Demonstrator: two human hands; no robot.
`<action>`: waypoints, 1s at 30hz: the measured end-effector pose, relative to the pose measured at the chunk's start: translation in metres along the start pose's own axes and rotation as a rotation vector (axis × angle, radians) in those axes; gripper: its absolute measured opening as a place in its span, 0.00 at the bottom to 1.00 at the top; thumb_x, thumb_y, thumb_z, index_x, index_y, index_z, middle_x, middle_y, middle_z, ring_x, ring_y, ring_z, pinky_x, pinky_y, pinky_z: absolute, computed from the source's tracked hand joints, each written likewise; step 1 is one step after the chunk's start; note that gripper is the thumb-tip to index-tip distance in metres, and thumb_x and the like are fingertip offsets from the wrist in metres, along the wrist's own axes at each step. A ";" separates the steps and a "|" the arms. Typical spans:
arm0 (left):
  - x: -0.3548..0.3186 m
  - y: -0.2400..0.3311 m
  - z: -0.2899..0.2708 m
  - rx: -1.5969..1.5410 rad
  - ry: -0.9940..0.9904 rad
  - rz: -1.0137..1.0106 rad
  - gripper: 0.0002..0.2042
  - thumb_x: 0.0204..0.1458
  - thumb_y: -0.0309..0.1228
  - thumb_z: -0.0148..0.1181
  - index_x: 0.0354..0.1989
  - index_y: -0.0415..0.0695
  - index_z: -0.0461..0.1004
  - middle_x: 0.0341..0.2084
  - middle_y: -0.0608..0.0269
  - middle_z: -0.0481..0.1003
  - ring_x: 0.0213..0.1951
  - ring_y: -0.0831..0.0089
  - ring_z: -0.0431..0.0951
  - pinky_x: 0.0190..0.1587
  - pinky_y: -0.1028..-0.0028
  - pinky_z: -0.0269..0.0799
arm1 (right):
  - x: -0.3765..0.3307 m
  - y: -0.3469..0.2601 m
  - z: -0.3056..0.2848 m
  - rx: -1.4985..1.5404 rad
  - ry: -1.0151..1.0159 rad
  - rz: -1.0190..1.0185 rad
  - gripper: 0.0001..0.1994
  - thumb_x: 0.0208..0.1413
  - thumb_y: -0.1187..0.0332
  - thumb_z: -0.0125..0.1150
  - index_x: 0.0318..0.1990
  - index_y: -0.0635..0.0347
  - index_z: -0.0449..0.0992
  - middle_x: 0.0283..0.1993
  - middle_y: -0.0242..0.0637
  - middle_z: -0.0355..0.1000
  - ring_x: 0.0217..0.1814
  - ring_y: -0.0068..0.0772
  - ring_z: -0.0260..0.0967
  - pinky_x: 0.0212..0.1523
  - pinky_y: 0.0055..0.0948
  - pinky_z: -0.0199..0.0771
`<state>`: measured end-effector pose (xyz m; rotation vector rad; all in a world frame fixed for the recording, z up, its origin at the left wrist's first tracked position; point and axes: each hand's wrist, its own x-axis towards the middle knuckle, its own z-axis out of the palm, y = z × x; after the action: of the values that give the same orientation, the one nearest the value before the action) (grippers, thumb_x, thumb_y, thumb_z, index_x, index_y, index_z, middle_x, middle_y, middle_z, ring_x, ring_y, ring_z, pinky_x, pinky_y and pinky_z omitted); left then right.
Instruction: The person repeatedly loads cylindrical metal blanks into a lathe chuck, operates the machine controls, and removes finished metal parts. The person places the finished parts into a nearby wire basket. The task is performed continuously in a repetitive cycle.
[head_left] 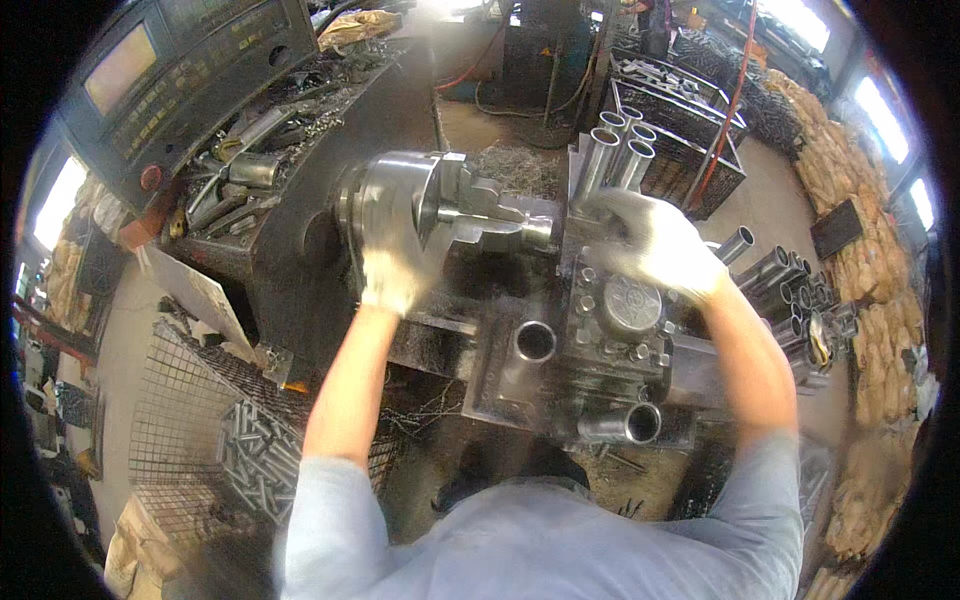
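Note:
My left hand [396, 262], in a pale work glove, lies against the round steel chuck [400, 190] of a lathe, its fingers stretched along the metal and slightly blurred. The chuck's stepped jaws [482, 200] point right, and a short shiny metal piece [538, 230] sits at their end. Over the far part of the tool carriage, my gloved right hand [660, 240] is beside several upright steel tubes [634, 160]. Motion smears its fingers, so any grip is unclear. Below it is a round cap [632, 304] among bolts.
An open-ended tube [536, 342] stands on the near plate, another [640, 423] lies nearer me. More tubes [790, 275] are grouped at right. A wire basket [175, 420] by small rods [260, 455] is lower left; the control panel [180, 90] rises upper left. Sacks [870, 330] line the right.

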<state>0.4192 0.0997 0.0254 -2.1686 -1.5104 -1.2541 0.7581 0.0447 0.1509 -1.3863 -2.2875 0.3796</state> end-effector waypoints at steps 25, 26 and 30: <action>0.030 -0.044 0.035 0.210 -0.039 0.159 0.33 0.47 0.34 0.68 0.65 0.40 0.70 0.64 0.40 0.70 0.69 0.36 0.65 0.75 0.40 0.54 | -0.012 0.171 0.006 -0.018 0.119 0.506 0.39 0.42 0.57 0.75 0.63 0.68 0.73 0.51 0.57 0.82 0.52 0.51 0.84 0.55 0.42 0.82; 0.029 -0.045 0.037 0.213 -0.040 0.160 0.33 0.47 0.34 0.68 0.65 0.41 0.70 0.65 0.40 0.70 0.69 0.36 0.65 0.75 0.40 0.54 | -0.024 0.163 -0.003 0.146 0.224 0.594 0.40 0.45 0.57 0.77 0.65 0.69 0.71 0.53 0.56 0.81 0.56 0.49 0.82 0.56 0.43 0.82; 0.041 -0.037 0.026 0.187 -0.014 0.234 0.34 0.47 0.36 0.70 0.65 0.43 0.69 0.65 0.41 0.69 0.70 0.37 0.64 0.75 0.41 0.55 | -0.041 0.076 -0.038 -0.109 0.601 0.362 0.37 0.45 0.56 0.77 0.62 0.62 0.74 0.50 0.57 0.81 0.52 0.59 0.82 0.54 0.47 0.82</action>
<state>0.4060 0.1595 0.0293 -2.1600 -1.2770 -0.9836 0.8520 0.0432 0.1407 -1.6919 -1.5943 -0.0616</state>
